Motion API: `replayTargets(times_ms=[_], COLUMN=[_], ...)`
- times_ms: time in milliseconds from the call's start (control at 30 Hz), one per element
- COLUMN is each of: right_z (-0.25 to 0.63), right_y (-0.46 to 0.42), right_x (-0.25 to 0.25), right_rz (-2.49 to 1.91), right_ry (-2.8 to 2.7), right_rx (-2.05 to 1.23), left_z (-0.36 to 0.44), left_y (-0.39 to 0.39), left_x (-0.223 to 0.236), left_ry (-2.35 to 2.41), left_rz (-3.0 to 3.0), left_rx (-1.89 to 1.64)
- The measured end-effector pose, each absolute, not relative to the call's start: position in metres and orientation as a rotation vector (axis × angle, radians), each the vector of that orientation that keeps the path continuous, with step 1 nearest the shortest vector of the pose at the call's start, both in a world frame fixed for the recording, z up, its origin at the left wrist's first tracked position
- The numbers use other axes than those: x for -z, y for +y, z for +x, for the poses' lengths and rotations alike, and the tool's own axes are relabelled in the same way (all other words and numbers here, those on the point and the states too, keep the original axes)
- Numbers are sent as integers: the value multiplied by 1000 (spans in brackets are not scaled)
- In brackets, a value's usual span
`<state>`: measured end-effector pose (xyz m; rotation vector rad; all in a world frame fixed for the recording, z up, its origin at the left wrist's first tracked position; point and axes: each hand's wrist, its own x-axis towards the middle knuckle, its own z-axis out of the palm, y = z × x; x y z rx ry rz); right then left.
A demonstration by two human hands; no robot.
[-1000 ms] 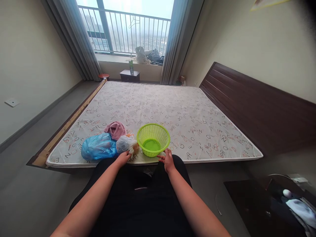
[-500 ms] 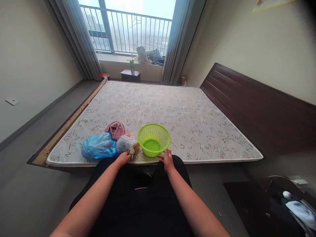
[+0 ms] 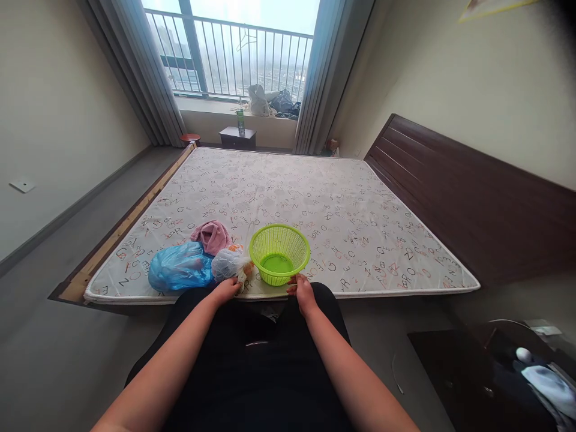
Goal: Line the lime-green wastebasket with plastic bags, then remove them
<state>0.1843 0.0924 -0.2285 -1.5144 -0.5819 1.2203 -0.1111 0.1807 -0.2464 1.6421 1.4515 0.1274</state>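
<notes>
A light green plastic basket (image 3: 279, 264) stands upright on the mattress near its front edge, with nothing in it. Just below its right side is my right hand (image 3: 303, 294), fingers slightly curled and apart, near the basket wall. My left hand (image 3: 226, 290) is closed at the gathered end of a whitish see-through plastic bag (image 3: 228, 264) with orange markings; its fingertips are partly hidden. Left of that bag lies a fuller blue plastic bag (image 3: 180, 267). A crumpled pink cloth (image 3: 212, 236) rests behind both bags.
The letter-print mattress (image 3: 288, 186) fills the middle, with a dark wooden headboard (image 3: 468, 174) at right. At lower right is a dark bedside table (image 3: 454, 366) with a white cloth (image 3: 549, 387). A small table (image 3: 237, 138) holding a green bottle (image 3: 240, 121) stands by the window.
My right hand's fingers have curled in slightly and the hand has shifted a little left. The basket, bags and cloth look almost unmoved.
</notes>
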Motion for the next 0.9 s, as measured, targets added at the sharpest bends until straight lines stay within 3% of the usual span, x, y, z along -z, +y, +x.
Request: replayTargets(times_ms=[900], right_z=[175], right_y=[91], right_x=[240], right_rz=[-1676], right_ry=[-953], right_rx=[-1336], left_z=[-112], left_y=[179], left_x=[247], left_ry=[1441], left_rz=[1761], left_rx=[-84])
